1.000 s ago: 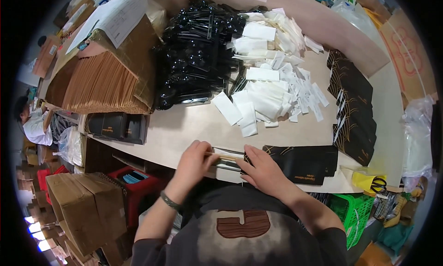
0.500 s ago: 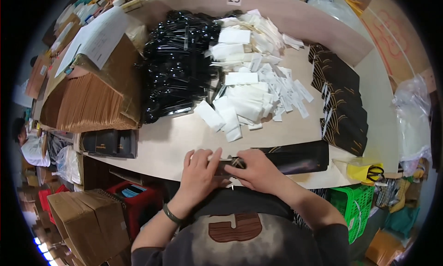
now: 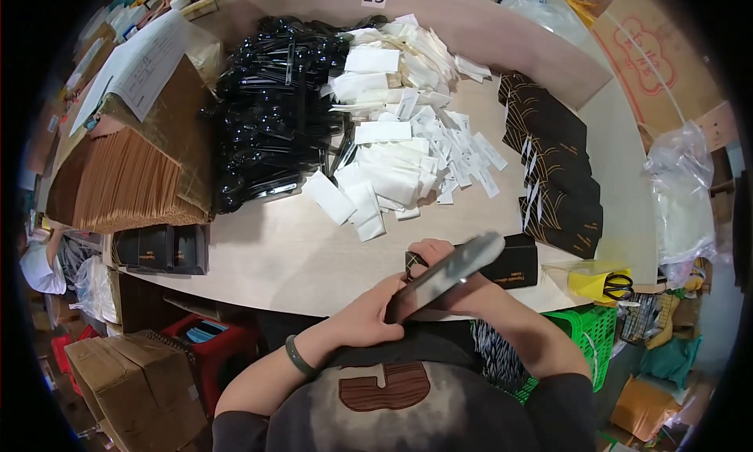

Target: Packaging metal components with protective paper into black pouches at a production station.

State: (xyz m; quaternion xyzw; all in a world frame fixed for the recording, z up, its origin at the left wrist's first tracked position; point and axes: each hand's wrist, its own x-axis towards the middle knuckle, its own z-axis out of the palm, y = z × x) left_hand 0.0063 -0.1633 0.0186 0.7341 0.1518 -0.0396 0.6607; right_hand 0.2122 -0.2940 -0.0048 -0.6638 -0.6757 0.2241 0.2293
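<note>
Hands at counter (image 3: 259,256) edge: left hand (image 3: 362,315) and right hand (image 3: 439,273) both grip a long black sleeve (image 3: 445,275), now tilted up off the counter rather than lying flat. Surroundings: white packets (image 3: 392,162), black cutlery heap (image 3: 274,114), stacked black sleeves (image 3: 557,162), brown envelopes (image 3: 125,185).

The long black packet (image 3: 447,275), flat on the table edge a moment ago, now lifts and tilts, its far end raised toward the frame's centre right and blurred. The left hand (image 3: 365,318) shifts from on top to grip its lower end; the right hand (image 3: 463,291) sits beneath it.
</note>
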